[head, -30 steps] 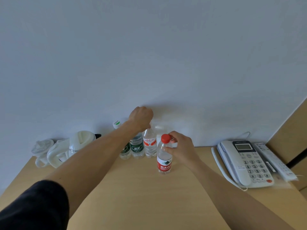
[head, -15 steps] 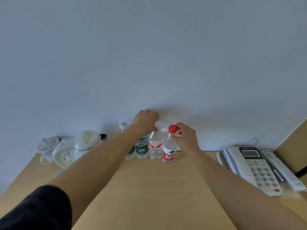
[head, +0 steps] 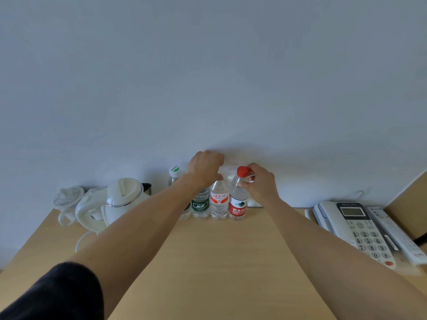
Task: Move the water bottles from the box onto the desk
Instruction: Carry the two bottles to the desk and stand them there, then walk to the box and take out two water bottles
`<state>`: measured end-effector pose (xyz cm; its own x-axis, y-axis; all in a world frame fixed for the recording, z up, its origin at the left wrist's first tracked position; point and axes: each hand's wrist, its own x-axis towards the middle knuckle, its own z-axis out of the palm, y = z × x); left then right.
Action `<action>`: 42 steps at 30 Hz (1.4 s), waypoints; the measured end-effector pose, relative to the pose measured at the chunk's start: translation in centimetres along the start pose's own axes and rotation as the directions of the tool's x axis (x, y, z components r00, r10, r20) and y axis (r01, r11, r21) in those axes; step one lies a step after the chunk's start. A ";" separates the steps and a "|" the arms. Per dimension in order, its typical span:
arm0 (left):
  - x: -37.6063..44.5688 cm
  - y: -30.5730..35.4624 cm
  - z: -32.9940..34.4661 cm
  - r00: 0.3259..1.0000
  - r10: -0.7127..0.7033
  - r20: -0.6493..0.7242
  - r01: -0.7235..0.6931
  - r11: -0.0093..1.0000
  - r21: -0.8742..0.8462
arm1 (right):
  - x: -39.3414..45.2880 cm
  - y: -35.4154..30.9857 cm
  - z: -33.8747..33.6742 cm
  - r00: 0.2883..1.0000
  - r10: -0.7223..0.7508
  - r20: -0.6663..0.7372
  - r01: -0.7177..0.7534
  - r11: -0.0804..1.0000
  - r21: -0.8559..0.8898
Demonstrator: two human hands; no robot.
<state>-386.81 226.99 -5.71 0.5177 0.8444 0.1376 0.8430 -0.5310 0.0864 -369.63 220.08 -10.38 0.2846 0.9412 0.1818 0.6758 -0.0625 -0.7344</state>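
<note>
Reaching forward, both hands grip upright bottles.

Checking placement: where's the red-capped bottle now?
Head view: red-capped bottle stands upright on the desk by the wall, rightmost in the bottle row, beside the orange-label bottle, right hand at its neck.

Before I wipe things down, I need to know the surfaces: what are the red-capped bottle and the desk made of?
Red-capped bottle: looks like clear thin plastic, glossy, see-through, with a printed red label. Desk: pale wood-look top, matt, probably laminate; faint grain shows.
</note>
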 end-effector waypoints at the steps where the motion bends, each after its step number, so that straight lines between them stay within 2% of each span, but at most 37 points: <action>1: -0.1 0.0 0.1 1.000 0.004 -0.010 -0.004 1.000 0.000 | -0.1 0.0 0.0 1.000 -0.001 0.003 0.001 1.000 -0.006; 7: -1.0 -0.7 0.1 0.998 0.017 -0.068 -0.017 1.000 0.008 | -0.4 -0.3 -0.7 1.000 -0.008 0.022 0.009 0.999 -0.049; 15: -1.6 -0.2 -2.9 0.979 0.042 -0.197 -0.058 0.995 -0.077 | -0.6 -2.0 -3.1 0.999 -0.035 -0.013 0.030 0.963 -0.268; 22: -0.2 3.7 -5.3 0.954 0.159 -0.253 -0.187 0.978 -0.093 | -3.0 -2.5 -5.9 0.992 0.008 -0.128 -0.052 0.936 -0.348; 33: -0.5 16.0 -7.1 0.923 0.356 -0.145 -0.366 0.929 -0.050 | -10.4 0.5 -16.9 0.944 0.152 -0.293 -0.265 0.879 -0.396; 42: -5.6 33.8 -7.2 0.820 0.566 -0.080 -0.570 0.821 -0.030 | -23.8 6.8 -30.1 0.831 0.312 -0.461 -0.498 0.787 -0.365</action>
<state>-362.26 203.75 3.59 0.8903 0.3866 0.2408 0.3930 -0.9192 0.0226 -351.38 187.25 -0.01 0.7609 0.6092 0.2233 0.6378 -0.6391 -0.4298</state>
